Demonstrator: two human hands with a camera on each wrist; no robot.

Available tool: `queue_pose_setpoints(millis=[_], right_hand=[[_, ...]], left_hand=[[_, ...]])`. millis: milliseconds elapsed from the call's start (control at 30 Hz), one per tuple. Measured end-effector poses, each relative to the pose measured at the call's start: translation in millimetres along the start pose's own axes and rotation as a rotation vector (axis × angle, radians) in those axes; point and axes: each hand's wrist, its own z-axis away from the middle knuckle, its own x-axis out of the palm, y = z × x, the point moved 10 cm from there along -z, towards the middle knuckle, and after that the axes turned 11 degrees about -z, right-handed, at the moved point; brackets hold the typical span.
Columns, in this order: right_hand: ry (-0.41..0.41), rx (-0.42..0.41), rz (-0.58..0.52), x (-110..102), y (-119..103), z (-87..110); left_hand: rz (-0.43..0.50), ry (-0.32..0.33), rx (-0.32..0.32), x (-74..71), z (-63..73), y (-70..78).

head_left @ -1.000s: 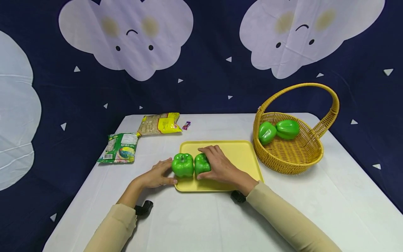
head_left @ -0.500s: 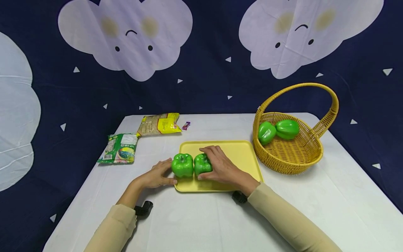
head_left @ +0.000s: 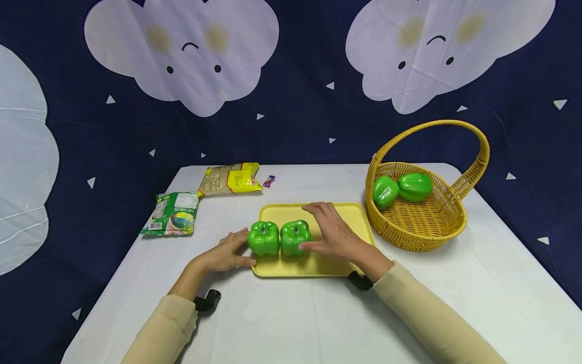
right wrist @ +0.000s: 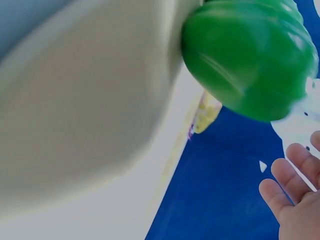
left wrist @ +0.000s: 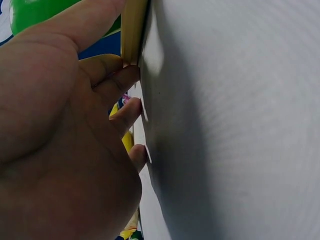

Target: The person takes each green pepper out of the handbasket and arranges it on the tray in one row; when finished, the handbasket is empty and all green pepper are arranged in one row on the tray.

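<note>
Two green bell peppers stand upright side by side on the left part of a yellow tray [head_left: 343,215]: a left pepper [head_left: 263,239] and a right pepper [head_left: 293,237]. At the tray's left edge my left hand [head_left: 226,253] rests with thumb and fingers spread; in the left wrist view its fingertips [left wrist: 131,75] meet the tray's side. My right hand [head_left: 334,235] is just right of the right pepper, fingers extended and apart from it, the thumb overlapping its side. In the right wrist view a gap shows between the pepper [right wrist: 247,60] and the fingers [right wrist: 275,192].
A wicker basket [head_left: 418,242] with a tall handle stands to the right, holding two green peppers [head_left: 414,187]. Back left lie a green packet [head_left: 177,215], yellow-and-clear bags [head_left: 229,181] and a small purple wrapper [head_left: 269,181]. A white cloth [head_left: 273,323] covers the table.
My right hand has let go of the right pepper and drawn back to the right, fingers opening. The pepper stays upright on the tray. My left hand has not moved.
</note>
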Motion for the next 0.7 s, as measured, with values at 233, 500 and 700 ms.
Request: queue_pose_setpoints(millis=[233, 500, 700], right_hand=[[0.079, -0.07, 0.029, -29, -1, 4.4], [0.109, -0.031, 0.045, -59, 8, 8.9], [0.143, -0.038, 0.059, -82, 14, 12.5]], left_hand=[[0.004, -0.003, -0.004, 0.3, 0.2, 0.4], [-0.01, 0.0, 0.003, -0.8, 1.2, 1.9], [-0.01, -0.001, 0.005, -1.6, 1.8, 2.2]])
